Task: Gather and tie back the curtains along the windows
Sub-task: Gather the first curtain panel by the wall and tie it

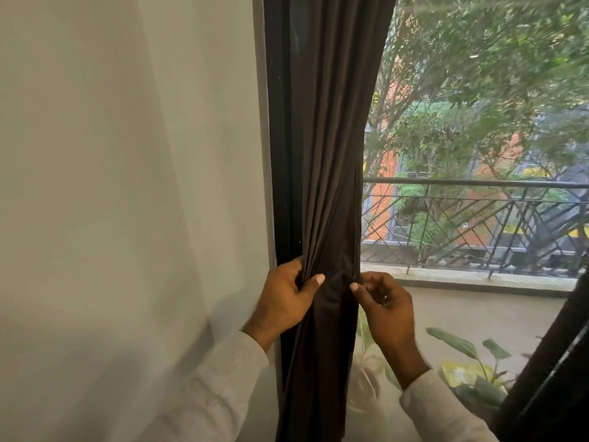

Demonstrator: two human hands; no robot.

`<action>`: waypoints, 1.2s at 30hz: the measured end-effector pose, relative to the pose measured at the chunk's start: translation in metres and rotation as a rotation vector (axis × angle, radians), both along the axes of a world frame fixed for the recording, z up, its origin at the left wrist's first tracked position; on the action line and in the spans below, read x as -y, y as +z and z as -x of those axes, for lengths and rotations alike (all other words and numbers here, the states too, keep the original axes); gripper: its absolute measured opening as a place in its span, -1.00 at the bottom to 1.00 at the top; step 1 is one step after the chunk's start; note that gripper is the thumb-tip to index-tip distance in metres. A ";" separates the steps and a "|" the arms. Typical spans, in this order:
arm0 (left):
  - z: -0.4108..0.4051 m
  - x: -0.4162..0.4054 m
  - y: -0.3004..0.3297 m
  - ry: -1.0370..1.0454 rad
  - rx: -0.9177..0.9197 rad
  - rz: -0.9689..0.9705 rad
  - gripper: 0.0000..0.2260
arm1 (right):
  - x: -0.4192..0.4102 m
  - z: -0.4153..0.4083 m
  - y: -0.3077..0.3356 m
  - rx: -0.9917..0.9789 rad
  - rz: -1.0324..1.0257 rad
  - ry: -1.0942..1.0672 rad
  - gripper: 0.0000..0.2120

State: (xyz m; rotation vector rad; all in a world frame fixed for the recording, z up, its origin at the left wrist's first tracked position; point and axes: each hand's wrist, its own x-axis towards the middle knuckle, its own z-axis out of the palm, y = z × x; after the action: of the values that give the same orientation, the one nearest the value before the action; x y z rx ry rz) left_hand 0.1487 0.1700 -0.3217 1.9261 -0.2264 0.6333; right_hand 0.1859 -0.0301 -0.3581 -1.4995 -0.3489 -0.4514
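A dark brown curtain [331, 148] hangs bunched into a narrow column at the left side of the window, against the black frame [280, 154]. My left hand [287, 298] grips the gathered folds from the left, thumb across the front. My right hand [382, 301] pinches the curtain's right edge at the same height, fingers curled. Below my hands the fabric falls straight down. No tie-back band can be made out.
A pale wall [127, 186] fills the left half. Through the glass are a balcony railing [478, 218], trees and an orange building. Potted leafy plants [471, 371] stand on the balcony floor. Another dark curtain or frame edge [548, 378] crosses the lower right corner.
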 end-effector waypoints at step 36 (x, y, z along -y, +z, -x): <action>0.006 0.018 -0.015 -0.121 -0.187 0.284 -0.81 | 0.023 0.007 0.018 0.027 0.200 0.156 -0.79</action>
State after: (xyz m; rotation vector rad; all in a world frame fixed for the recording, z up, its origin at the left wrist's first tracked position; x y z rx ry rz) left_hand 0.1423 0.1520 -0.3372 1.6705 -0.1258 0.3795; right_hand 0.1784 -0.0533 -0.3402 -1.6464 -0.5415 -0.3200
